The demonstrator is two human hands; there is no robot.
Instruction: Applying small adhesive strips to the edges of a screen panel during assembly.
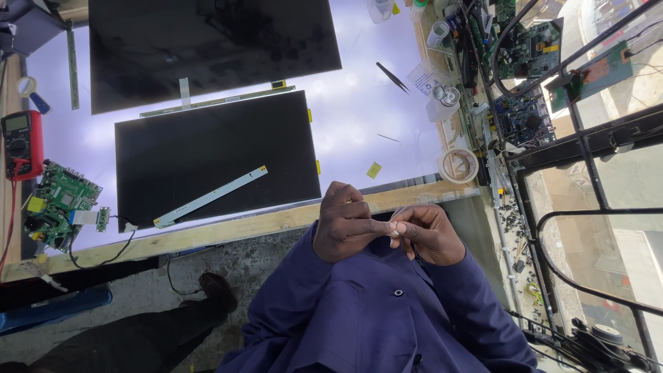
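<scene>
Your left hand (pixel 349 224) and right hand (pixel 431 235) meet at the chest — fingertips pinching a small pale piece (pixel 394 228) between them. It's too small to identify. The dark panel (pixel 214 155) lies ahead-left on the table (pixel 359 103).

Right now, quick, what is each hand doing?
Left hand: fingers curled shut, pinching a small pale piece; what it is cannot be told.
Right hand: fingers closed, pinching the same piece.

Panels: one (pixel 214 155) centre, second (pixel 207 48) at 12 o'clock.
Strip (pixel 210 197): on centre panel.
Multimeter (pixel 21 145), board (pixel 59 204): 9 o'clock.
Tape (pixel 458 166): 3 o'clock.
</scene>
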